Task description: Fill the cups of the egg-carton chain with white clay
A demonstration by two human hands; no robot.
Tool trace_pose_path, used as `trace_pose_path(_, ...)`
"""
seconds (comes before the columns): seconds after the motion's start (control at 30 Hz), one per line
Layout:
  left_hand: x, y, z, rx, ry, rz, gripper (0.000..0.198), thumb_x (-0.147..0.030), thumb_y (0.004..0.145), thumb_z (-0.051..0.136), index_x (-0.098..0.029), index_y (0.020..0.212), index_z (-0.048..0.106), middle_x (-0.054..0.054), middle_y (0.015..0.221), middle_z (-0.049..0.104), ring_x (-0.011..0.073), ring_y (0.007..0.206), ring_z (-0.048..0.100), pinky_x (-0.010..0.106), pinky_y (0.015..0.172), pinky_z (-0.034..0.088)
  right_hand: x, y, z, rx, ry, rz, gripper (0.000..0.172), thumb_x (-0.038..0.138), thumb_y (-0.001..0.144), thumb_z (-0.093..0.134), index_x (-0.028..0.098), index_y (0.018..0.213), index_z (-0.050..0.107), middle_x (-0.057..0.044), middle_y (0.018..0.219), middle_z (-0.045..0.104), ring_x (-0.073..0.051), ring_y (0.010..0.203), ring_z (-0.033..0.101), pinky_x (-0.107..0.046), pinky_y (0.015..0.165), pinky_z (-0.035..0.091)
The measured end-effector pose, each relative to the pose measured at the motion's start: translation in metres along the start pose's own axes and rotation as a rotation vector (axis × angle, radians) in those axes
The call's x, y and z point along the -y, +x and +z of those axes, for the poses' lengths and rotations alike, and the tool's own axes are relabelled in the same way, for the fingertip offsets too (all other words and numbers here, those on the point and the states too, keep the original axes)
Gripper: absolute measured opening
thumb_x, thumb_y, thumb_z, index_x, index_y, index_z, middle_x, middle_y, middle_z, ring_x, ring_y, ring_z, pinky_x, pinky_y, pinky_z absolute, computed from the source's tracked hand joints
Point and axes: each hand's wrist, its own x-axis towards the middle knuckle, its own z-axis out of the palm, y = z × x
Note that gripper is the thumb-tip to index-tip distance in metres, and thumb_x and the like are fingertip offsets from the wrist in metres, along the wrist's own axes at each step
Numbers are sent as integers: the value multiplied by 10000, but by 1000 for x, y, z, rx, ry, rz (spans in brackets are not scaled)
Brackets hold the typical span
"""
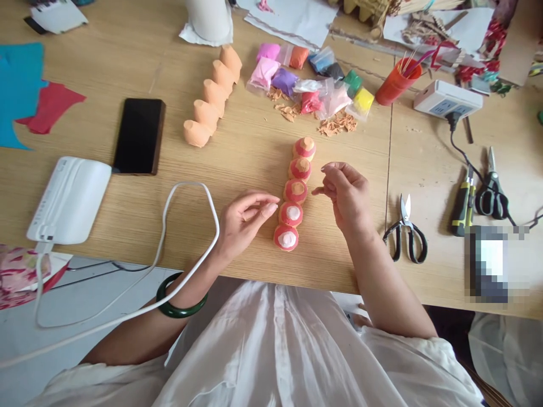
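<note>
A row of joined egg-carton cups (296,191) lies lengthwise on the table in front of me. Its domes carry red clay; the nearest two are topped with white, and the farther ones show peach-coloured tops. To its left is my left hand (248,219), fingers stretched out and thumb slightly apart from them, the tips close to the row with nothing visible between them. On the other side my right hand (345,195) hovers with thumb and forefinger pinched; whatever they hold, if anything, is too small to make out. A second, plain peach egg-carton strip (214,96) stands farther back.
Several bags of coloured clay (311,85) lie at the back beside peach scraps (338,125). An orange cup (394,85), power strip (448,100), scissors (406,229) and utility knife (463,203) are right. Left are a phone (139,137), white device (70,200) and looping cable (212,209).
</note>
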Motion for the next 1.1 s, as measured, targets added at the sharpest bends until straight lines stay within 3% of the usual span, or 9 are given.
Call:
trace_pose_path(0.1, 1, -8, 2, -97, -80, -109, 372, -509, 910, 825, -220, 1143, 804, 96, 1288, 765, 236, 1193, 757, 372, 1096, 612, 2, -6, -5, -32, -27, 25, 260, 366, 828, 857, 223, 761, 650, 72, 625, 414, -92, 569, 405, -237, 559, 605)
trace_pose_path(0.27, -4, -17, 4, -65, -162, -232, 419, -498, 922, 821, -205, 1218, 779, 115, 1348, 771, 266, 1271, 748, 437, 1207, 547, -2, -26, -19, 93, 117, 271, 177, 282, 712, 821, 205, 805, 691, 21, 683, 624, -97, 532, 486, -210, 381, 494)
trace_pose_path(0.37, -6, -17, 5, -40, -201, -245, 407, -497, 915, 828, -213, 1204, 792, 112, 1399, 751, 275, 1283, 747, 434, 1198, 561, -5, -34, -28, 120, 145, 298, 281, 396, 726, 882, 191, 819, 714, -13, 768, 693, -109, 561, 563, -207, 367, 489)
trace_pose_path(0.47, -8, -17, 6, -29, -245, -277, 400, -492, 909, 831, -205, 1185, 794, 112, 1416, 742, 278, 1260, 756, 441, 1166, 593, -8, -41, -34, 133, 39, 266, 421, 555, 789, 901, 178, 760, 716, -22, 725, 697, -106, 523, 579, -225, 392, 515)
trace_pose_path(0.6, -10, -17, 8, -31, -272, -312, 409, -488, 883, 849, -189, 1157, 794, 117, 1391, 753, 285, 1259, 752, 437, 1138, 609, -11, -50, -35, 162, -105, 257, 485, 611, 784, 924, 161, 775, 744, -42, 673, 743, -138, 539, 675, -282, 548, 621)
trace_pose_path(0.7, -12, -15, 11, -23, -307, -326, 426, -500, 864, 858, -183, 1144, 803, 110, 1311, 787, 298, 1255, 748, 447, 1122, 608, -12, -53, -28, 181, -118, 286, 494, 627, 790, 911, 157, 799, 758, -51, 651, 756, -164, 566, 708, -304, 585, 630)
trace_pose_path(0.87, -19, 0, 19, 4, -380, -321, 409, -498, 874, 843, -180, 1129, 809, 82, 1162, 830, 283, 1140, 778, 451, 1097, 590, -10, -39, -17, 153, -68, 334, 447, 588, 768, 904, 185, 752, 709, -28, 616, 730, -127, 492, 604, -258, 473, 474)
trace_pose_path(1.0, -22, 18, 25, 10, -342, -227, 373, -501, 897, 826, -202, 1121, 819, 69, 1198, 833, 275, 1180, 765, 399, 1063, 578, -5, -21, -10, 155, 3, 359, 413, 541, 734, 902, 194, 732, 677, 13, 563, 636, -88, 487, 472, -235, 446, 287)
trace_pose_path(1.1, -22, 34, 28, 40, -306, -138, 381, -516, 922, 815, -218, 1160, 815, 61, 1192, 835, 263, 1156, 774, 374, 1021, 596, -5, -10, -2, 71, 106, 335, 406, 514, 690, 901, 207, 693, 636, 36, 591, 579, -89, 527, 444, -246, 474, 280)
